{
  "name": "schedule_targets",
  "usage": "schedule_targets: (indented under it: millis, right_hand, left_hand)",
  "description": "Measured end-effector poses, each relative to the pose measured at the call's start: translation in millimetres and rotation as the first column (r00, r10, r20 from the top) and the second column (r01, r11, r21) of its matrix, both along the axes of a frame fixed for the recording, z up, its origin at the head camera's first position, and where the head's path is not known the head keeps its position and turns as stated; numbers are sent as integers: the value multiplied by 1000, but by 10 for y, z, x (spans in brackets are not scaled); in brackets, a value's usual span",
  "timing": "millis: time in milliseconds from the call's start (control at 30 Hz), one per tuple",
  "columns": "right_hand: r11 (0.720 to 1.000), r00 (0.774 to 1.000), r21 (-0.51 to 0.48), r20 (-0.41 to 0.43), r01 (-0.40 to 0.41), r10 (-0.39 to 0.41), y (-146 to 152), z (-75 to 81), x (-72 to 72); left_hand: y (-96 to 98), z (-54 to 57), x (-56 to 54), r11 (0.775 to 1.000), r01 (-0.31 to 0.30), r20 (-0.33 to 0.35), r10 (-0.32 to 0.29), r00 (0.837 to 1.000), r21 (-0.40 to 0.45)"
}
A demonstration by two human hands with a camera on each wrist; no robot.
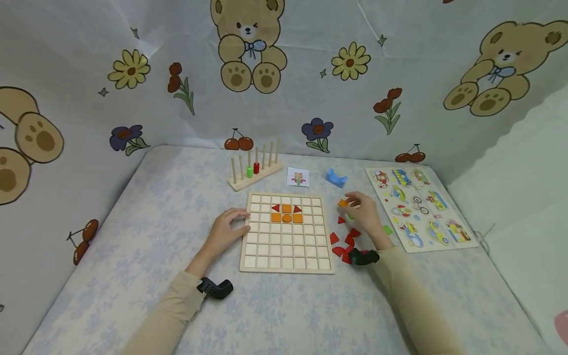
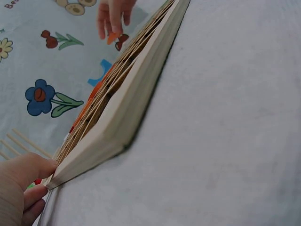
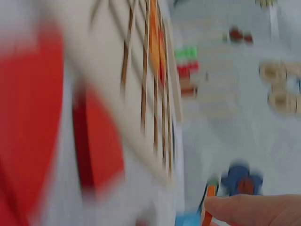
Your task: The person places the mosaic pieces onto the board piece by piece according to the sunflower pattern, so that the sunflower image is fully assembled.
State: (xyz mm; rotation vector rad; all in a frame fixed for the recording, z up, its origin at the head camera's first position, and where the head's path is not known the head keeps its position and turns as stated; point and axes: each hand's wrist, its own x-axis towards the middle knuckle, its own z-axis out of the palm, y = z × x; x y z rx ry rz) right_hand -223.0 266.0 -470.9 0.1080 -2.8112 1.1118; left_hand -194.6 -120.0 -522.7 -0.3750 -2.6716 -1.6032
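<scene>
A wooden grid board (image 1: 266, 251) lies flat on the table, with orange squares, an orange circle (image 1: 287, 218) and two red triangles set in its upper cells. My left hand (image 1: 225, 229) rests against the board's left edge, thumb and fingers touching the frame; the thumb (image 2: 35, 167) shows at the edge in the left wrist view. Right of the board, my right hand (image 1: 365, 211) pinches an orange square tile (image 1: 343, 203), seen edge-on beside the thumb (image 3: 254, 208) in the right wrist view. Below that hand lie several red pieces (image 1: 349, 240).
Behind the board are a wooden peg rack (image 1: 257, 178) with green and red beads, a small picture card (image 1: 298, 177) and a blue curved piece (image 1: 336, 178). A picture puzzle board (image 1: 419, 209) lies at right, a green piece (image 1: 388, 230) beside it.
</scene>
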Motion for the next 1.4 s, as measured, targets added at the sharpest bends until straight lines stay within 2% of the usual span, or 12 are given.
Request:
schedule_targets:
  millis: [167, 333, 467, 600, 800, 933, 1067, 1200, 1300, 1400]
  right_hand:
    - [980, 980, -22, -15, -198, 197, -615, 89, 188]
    - [946, 947, -59, 19, -319, 321, -1003, 4, 300]
    - [935, 936, -95, 55, -341, 347, -1105, -78, 354]
    - [924, 929, -139, 56, -355, 365, -1162, -110, 406]
    - [916, 920, -92, -13, -391, 391, -1202, -157, 405]
    - [917, 921, -89, -14, -390, 390, -1159, -152, 381]
    - [947, 952, -100, -13, -306, 306, -960, -86, 347]
    - [990, 991, -64, -35, -129, 127, -648, -45, 333]
    - [1000, 1000, 9, -13, 0, 0, -433, -71, 342]
    - [995, 997, 72, 15, 73, -75, -282, -127, 340]
  left_hand:
    - [-2, -5, -29, 1000, 0, 3, 0, 1000, -5]
    - [17, -25, -43, 1000, -2, -10, 2, 1000, -4]
    - [40, -15, -28, 1000, 7, -11, -7, 1000, 2]
    - [43, -11, -11, 1000, 4, -5, -5, 1000, -4]
    - [23, 4, -1, 1000, 0, -13, 0, 1000, -10]
    - [14, -1, -5, 1000, -5, -14, 5, 1000, -3]
    - [25, -17, -20, 1000, 3, -10, -3, 1000, -1]
    - [31, -28, -20, 1000, 10, -9, -10, 1000, -13]
    - [21, -22, -13, 1000, 0, -14, 0, 1000, -17]
    - [8, -15, -15, 1000, -7, -17, 7, 1000, -20]
